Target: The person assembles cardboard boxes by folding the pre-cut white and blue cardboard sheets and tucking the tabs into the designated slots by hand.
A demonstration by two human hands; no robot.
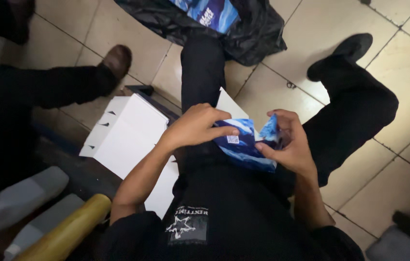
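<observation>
Blue-and-white printed card, a small folding carton (243, 145), is lying over the person's lap between both hands. The left hand (196, 126) is pressing down on the carton's upper left part, fingers extended and laid flat across the panel, with the index fingertip reaching toward a small white label patch. The right hand (289, 145) is pinching a raised blue flap at the carton's right edge between thumb and fingers. A white flat card sheet (229, 105) is showing just behind the carton, against the black trouser leg. Left of the lap, a stack of white flat-packed boxes (125, 133) is resting on a dark surface. A black plastic bag (243, 29) holding more blue printed cartons is lying on the beige tiled floor (398, 183) ahead. Another person's brown shoe (117, 60) is standing near the white boxes.
</observation>
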